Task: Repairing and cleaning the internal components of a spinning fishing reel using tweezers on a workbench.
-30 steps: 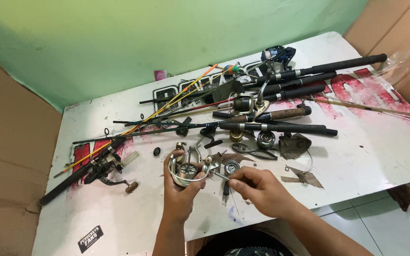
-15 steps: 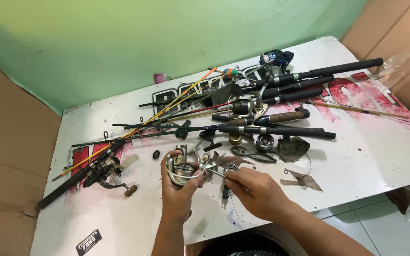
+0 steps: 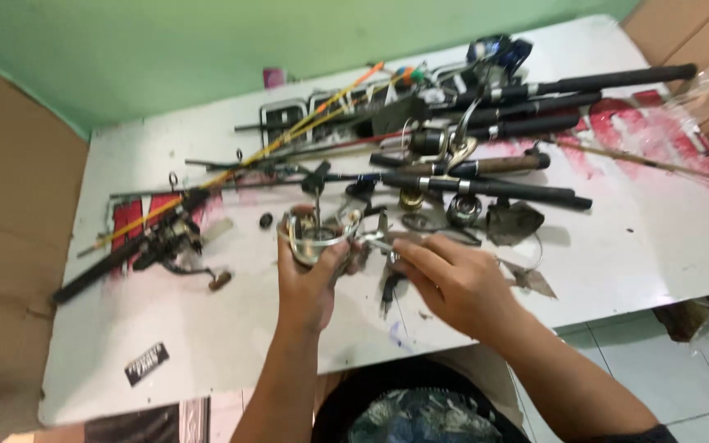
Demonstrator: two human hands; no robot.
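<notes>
My left hand [image 3: 312,279] grips a silver fishing reel [image 3: 313,234] and holds it upright just above the white table [image 3: 231,328]. My right hand [image 3: 453,279] pinches a thin metal tool [image 3: 375,241] whose tip meets the reel's right side. Small dark reel parts [image 3: 389,289] lie on the table under and between both hands.
Several dark fishing rods [image 3: 486,184] and loose reels lie in a heap across the table's back half. A yellow-orange rod [image 3: 289,131] crosses them diagonally. One rod with a black reel [image 3: 162,242] lies at the left. A black sticker [image 3: 146,363] sits near the front left. Cardboard sheets flank the table.
Both hands stay together at the reel. The view has shifted slightly, so the hands and the reel sit a little lower and more to the left in the frame.
</notes>
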